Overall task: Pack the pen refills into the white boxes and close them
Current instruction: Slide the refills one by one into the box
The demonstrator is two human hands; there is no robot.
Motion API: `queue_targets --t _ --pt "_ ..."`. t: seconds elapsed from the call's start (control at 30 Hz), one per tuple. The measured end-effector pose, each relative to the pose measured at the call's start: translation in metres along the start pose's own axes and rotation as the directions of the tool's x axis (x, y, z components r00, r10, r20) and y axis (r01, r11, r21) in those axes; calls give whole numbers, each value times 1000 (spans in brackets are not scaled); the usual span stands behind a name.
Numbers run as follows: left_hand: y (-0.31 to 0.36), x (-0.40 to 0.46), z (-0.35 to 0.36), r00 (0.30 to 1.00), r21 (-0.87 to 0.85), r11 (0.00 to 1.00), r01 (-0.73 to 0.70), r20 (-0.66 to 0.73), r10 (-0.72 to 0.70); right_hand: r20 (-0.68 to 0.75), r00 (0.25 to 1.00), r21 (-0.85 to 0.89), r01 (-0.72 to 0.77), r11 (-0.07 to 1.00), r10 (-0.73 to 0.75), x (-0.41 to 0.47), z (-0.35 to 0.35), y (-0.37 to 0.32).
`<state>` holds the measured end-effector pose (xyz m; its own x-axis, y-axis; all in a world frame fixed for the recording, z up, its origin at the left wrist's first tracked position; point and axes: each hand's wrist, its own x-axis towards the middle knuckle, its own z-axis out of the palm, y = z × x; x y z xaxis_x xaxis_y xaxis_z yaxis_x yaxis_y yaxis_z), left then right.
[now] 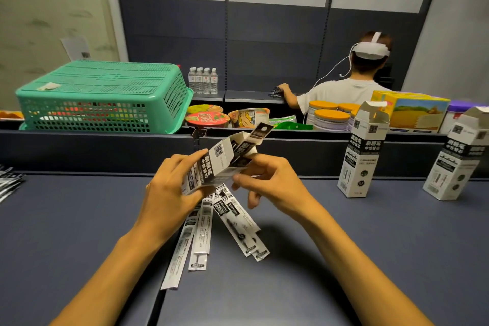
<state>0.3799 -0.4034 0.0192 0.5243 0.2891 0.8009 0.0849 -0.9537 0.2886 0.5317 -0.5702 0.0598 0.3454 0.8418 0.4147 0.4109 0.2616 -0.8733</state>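
We are holding a white box (pixel 219 164) tilted above the dark desk (pixel 344 259), top flaps open. Our left hand (pixel 169 193) is wrapping its grip around the lower end; our right hand (pixel 270 180) is pinching the upper part, its fingertips partly hidden behind the carton. Sleeved pen refills (pixel 211 225) are fanning out on the desk beneath, their upper ends hidden under the box. Two more boxes (pixel 362 151) are standing open at right, the farther one cut off by the frame edge.
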Motion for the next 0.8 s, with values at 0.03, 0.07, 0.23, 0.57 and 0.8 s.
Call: queue_targets --t 0.03,0.07,0.23,0.57,0.8 --pt "0 0 0 1000 0 1000 0 3 0 -16 1000 25 7 1000 -7 0 0 0" --pt "0 0 0 1000 1 1000 4 5 -4 -37 999 25 20 999 -19 0 0 0" --pt "-1 -1 0 1000 5 1000 17 0 -17 -58 996 -41 69 997 -71 0 2 4" --pt "1 -2 0 1000 18 1000 -18 25 17 90 994 -218 -41 975 62 -4 7 -1" --pt "1 -3 2 998 18 999 -39 47 38 171 976 -316 -79 946 138 -2 10 -7"
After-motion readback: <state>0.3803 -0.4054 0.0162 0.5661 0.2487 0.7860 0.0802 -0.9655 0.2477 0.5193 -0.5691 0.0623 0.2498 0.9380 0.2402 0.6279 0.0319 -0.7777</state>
